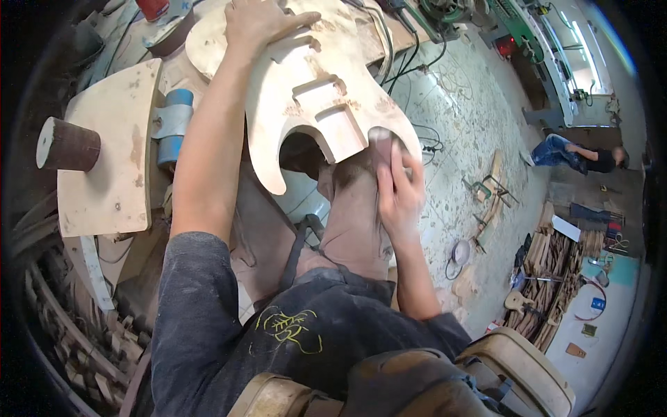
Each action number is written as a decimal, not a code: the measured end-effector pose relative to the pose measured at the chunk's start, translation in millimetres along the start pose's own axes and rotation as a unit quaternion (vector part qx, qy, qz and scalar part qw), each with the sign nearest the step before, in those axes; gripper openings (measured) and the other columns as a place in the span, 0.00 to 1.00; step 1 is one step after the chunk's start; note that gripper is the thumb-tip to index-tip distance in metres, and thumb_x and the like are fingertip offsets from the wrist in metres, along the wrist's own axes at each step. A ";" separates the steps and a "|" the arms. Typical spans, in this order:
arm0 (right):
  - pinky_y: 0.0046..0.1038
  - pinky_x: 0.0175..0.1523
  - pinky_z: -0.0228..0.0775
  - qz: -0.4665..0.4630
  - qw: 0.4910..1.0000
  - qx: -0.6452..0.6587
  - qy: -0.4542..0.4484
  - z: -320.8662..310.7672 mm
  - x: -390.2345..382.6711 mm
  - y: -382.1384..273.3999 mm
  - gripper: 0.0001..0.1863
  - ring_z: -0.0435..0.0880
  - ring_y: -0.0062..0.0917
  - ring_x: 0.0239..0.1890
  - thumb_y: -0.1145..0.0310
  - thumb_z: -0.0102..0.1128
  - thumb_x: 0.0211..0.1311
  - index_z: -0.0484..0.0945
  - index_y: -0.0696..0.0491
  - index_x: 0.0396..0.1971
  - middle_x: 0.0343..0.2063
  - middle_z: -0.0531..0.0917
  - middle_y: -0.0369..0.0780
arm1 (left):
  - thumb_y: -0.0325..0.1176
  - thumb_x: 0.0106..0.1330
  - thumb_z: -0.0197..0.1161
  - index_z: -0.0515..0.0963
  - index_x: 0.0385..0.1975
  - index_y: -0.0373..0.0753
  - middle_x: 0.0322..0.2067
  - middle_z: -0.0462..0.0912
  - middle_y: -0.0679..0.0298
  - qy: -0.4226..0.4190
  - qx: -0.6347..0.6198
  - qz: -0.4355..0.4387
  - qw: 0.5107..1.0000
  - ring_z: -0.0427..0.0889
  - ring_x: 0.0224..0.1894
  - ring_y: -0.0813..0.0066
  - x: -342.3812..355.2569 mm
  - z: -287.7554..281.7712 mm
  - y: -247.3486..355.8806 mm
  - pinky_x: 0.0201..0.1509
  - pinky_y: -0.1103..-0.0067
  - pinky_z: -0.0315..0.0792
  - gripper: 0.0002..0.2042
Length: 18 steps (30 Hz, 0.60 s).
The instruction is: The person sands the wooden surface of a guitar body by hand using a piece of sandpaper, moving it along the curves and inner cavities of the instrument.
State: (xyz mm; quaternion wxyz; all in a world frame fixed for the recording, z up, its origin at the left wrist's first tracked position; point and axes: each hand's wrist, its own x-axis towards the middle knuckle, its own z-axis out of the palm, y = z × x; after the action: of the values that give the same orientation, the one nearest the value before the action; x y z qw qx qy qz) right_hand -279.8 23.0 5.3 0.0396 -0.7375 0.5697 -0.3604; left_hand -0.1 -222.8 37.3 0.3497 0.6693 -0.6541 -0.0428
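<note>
A pale wooden guitar body [271, 90] with routed cavities lies above my legs, its horns pointing down toward me. My left hand [260, 21] is on its upper part, with the thumb stretched along the face and the other fingers partly out of sight at the edge. My right hand [399, 187] grips a brownish sanding block [383, 144] at the inner curve of the right-hand horn; the block is slightly blurred by motion.
At left are a curved board [104, 194] with a dark cylinder [68, 144], a blue roller [174, 125] and wood offcuts [69, 326]. Cables and clamps [486, 194] lie rightward on the floor [472, 104]. A person [583, 153] sits at far right near stacked wood [535, 278].
</note>
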 end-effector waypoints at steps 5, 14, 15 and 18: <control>0.29 0.46 0.78 0.021 0.997 -0.003 0.074 -24.0 -8.7 4.9 0.22 0.84 0.31 0.42 0.77 0.68 0.64 0.81 0.61 0.59 0.47 0.81 0.46 | 0.57 0.49 0.75 0.75 0.60 0.36 0.60 0.77 0.44 0.002 -0.002 -0.003 1.000 0.73 0.65 0.46 -0.2 -5.8 -1.7 0.70 0.57 0.66 0.41; 0.32 0.45 0.79 -0.025 0.998 0.032 0.047 10.9 43.7 -11.0 0.22 0.85 0.36 0.41 0.74 0.69 0.64 0.82 0.59 0.58 0.45 0.81 0.47 | 0.57 0.48 0.76 0.76 0.59 0.36 0.59 0.77 0.44 -0.003 -0.013 0.002 1.000 0.74 0.64 0.45 -3.5 -4.9 4.0 0.69 0.57 0.67 0.41; 0.33 0.46 0.79 -0.042 0.998 -0.002 0.035 12.6 57.9 -15.1 0.22 0.85 0.37 0.42 0.74 0.69 0.64 0.81 0.59 0.59 0.46 0.81 0.47 | 0.57 0.48 0.76 0.76 0.59 0.36 0.59 0.77 0.44 -0.004 -0.017 0.002 1.000 0.74 0.64 0.45 -2.9 -6.1 3.7 0.69 0.58 0.67 0.41; 0.35 0.47 0.79 0.010 1.000 0.001 -0.008 11.1 68.0 -29.2 0.22 0.85 0.40 0.44 0.72 0.67 0.65 0.81 0.57 0.59 0.46 0.81 0.48 | 0.57 0.48 0.76 0.76 0.59 0.35 0.59 0.78 0.44 -0.010 -0.029 -0.001 1.000 0.74 0.64 0.45 -1.2 -8.7 3.2 0.69 0.58 0.68 0.41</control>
State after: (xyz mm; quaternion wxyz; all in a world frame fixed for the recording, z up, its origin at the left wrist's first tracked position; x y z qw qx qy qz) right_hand -243.4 -29.9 43.9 0.0484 -0.7346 0.5763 -0.3549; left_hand 1.6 -217.7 45.0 0.3624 0.6590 -0.6555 -0.0688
